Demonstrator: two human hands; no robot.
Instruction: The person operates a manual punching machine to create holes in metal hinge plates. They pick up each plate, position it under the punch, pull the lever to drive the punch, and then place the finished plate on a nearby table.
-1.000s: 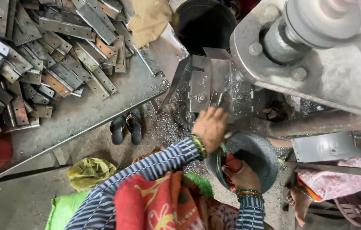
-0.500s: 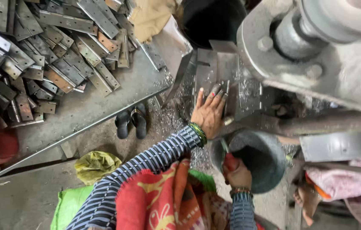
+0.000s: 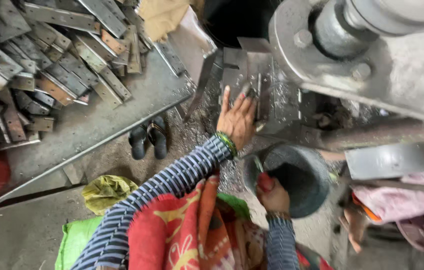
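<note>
Head view: gritty concrete floor (image 3: 32, 230), flat steel strips (image 3: 47, 65) heaped on sheet; left hand (image 3: 237, 117) splayed flat on plate (image 3: 244, 75), right hand (image 3: 272, 192) gripping round dark pan (image 3: 297, 175).

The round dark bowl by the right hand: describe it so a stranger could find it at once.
Start at the big grey machine across the top right. Just below it, near the picture's lower middle, sits the round dark bowl, with the right hand on its near rim and the left hand spread on the flat plates above. It is the only round, deep thing; the metal around it is flat strips and plates.
</note>
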